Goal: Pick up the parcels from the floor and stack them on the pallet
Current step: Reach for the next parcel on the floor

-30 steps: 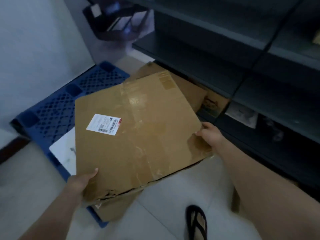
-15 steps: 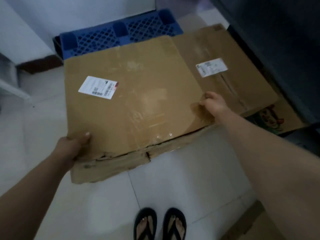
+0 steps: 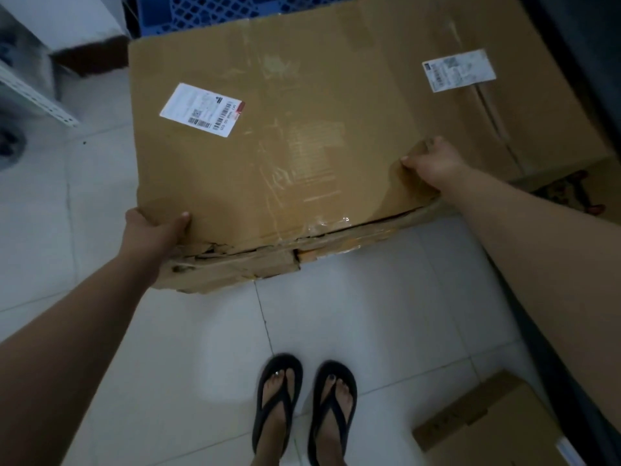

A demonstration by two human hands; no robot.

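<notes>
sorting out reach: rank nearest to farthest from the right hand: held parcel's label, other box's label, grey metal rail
1. Other box's label, just beyond the right hand.
2. Held parcel's label, farther left.
3. Grey metal rail, far left.

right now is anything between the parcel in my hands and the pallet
Nothing visible. The parcel, held by left hand and right hand, hides part of the blue pallet; a second box lies to its right.

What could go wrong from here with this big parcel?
The big parcel is split and crumpled along its near edge beside the left hand; it may tear further and slip. The right hand grips only a corner. Feet in open sandals stand near that edge; a drop could hit toes.
</notes>
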